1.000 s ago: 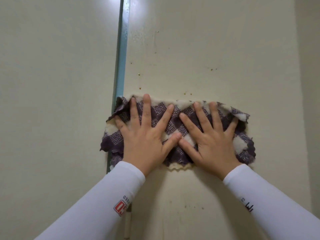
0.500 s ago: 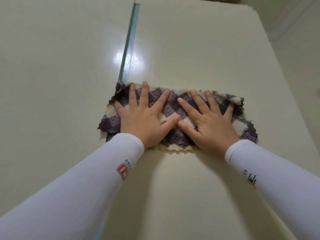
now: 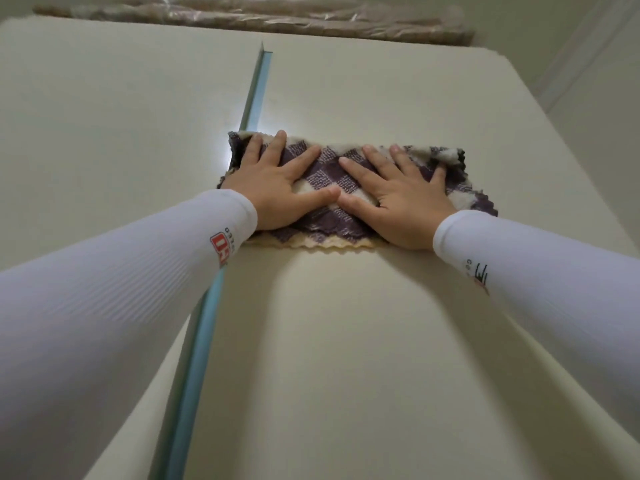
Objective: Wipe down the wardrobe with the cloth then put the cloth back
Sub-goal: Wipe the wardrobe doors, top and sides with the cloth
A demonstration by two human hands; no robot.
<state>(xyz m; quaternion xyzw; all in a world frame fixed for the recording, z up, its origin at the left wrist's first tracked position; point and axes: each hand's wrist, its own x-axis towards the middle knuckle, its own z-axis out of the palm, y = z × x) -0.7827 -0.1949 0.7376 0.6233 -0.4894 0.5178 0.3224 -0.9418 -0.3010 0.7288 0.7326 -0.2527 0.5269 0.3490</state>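
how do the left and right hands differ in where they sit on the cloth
The left hand presses the cloth at its end beside the blue strip; the right hand presses nearer the far end from that strip. The left hand's fingertips reach the cloth's top edge; the right hand's stop short, below a folded-over flap. Both lie flat, fingers spread, thumbs nearly meeting.

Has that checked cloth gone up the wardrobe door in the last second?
Yes. The cloth has slid upward under both flat hands: the wardrobe's top edge and the wrapped bundle above it now show, and more blue strip lies below.
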